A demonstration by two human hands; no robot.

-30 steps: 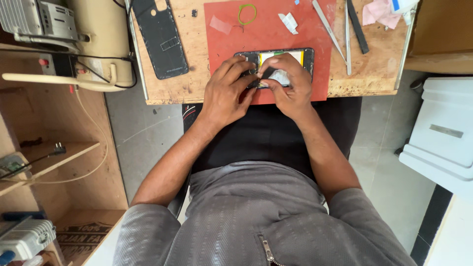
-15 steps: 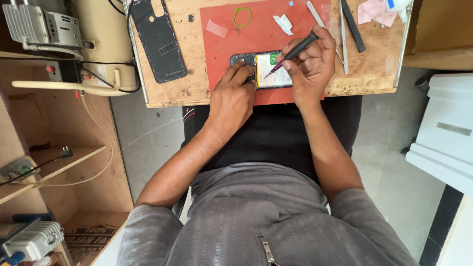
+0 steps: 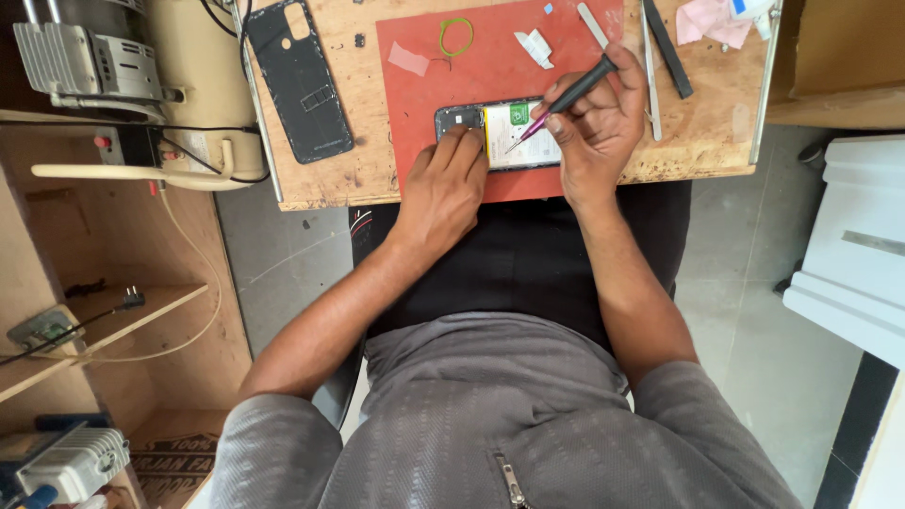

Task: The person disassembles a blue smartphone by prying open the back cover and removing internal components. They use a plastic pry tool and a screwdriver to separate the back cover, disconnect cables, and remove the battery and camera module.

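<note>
At far left a cream machine (image 3: 193, 85) stands beside the wooden bench (image 3: 716, 132). A black phone back cover (image 3: 300, 80) lies on the bench, well apart from the work. Next comes the red mat (image 3: 500, 66), with a green rubber band (image 3: 456, 36) on it. The left hand (image 3: 441, 188) presses flat, fingers together, on the near edge of the opened phone (image 3: 500, 134) lying on the mat. The right hand (image 3: 594, 127) pinches a black screwdriver (image 3: 566, 99), its tip on the phone's interior. 2 slim tools lie right: metal tweezers (image 3: 648, 66) and a black bar (image 3: 667, 49).
</note>
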